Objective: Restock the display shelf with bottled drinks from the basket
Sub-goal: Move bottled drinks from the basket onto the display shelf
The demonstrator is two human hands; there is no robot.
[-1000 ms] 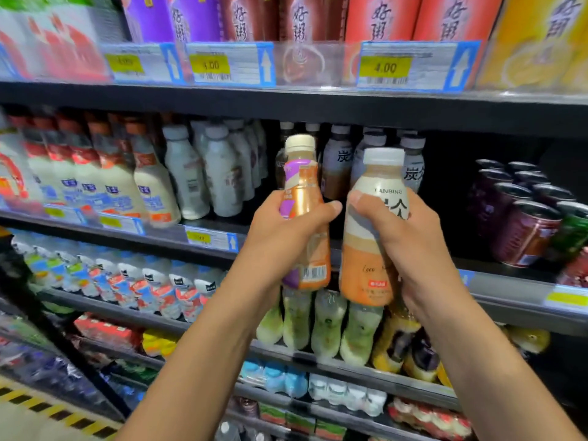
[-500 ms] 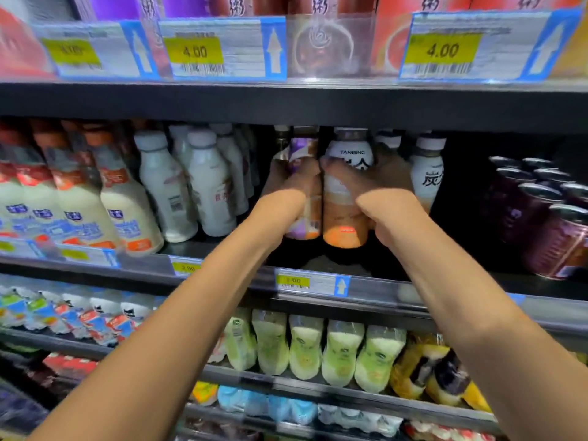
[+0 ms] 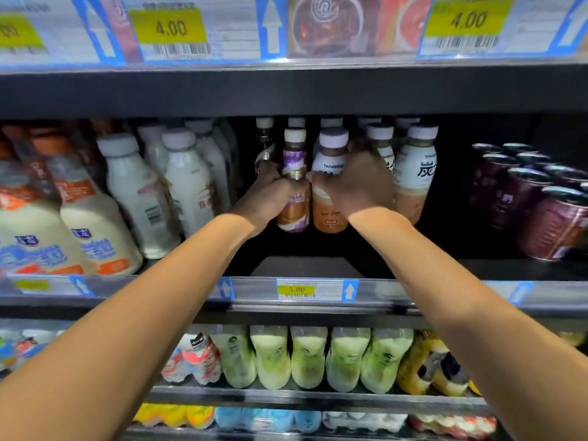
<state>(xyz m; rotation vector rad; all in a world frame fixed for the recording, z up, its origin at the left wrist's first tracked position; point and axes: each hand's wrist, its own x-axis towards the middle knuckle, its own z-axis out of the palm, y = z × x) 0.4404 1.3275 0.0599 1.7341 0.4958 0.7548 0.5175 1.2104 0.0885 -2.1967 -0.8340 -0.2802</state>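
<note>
My left hand point(image 3: 265, 195) is wrapped around a slim gold-and-purple coffee bottle point(image 3: 294, 202) deep inside the middle shelf point(image 3: 305, 265). Beside it, my right hand point(image 3: 356, 186) grips a white-and-tan Tanbing bottle point(image 3: 329, 205) with a white cap. Both bottles stand upright side by side, touching, in front of a row of similar white-capped bottles point(image 3: 415, 173). Whether their bases rest on the shelf is hard to tell in the dark. The basket is out of view.
White milk bottles point(image 3: 187, 186) and orange-labelled bottles point(image 3: 92, 224) fill the left of the shelf. Dark red cans point(image 3: 553, 224) stand at the right. A price rail point(image 3: 315, 291) runs along the shelf front. Green bottles point(image 3: 308, 358) line the shelf below.
Both hands have carried the two bottles from in front of the shelf into it and further back. The camera has moved closer to the shelf.
</note>
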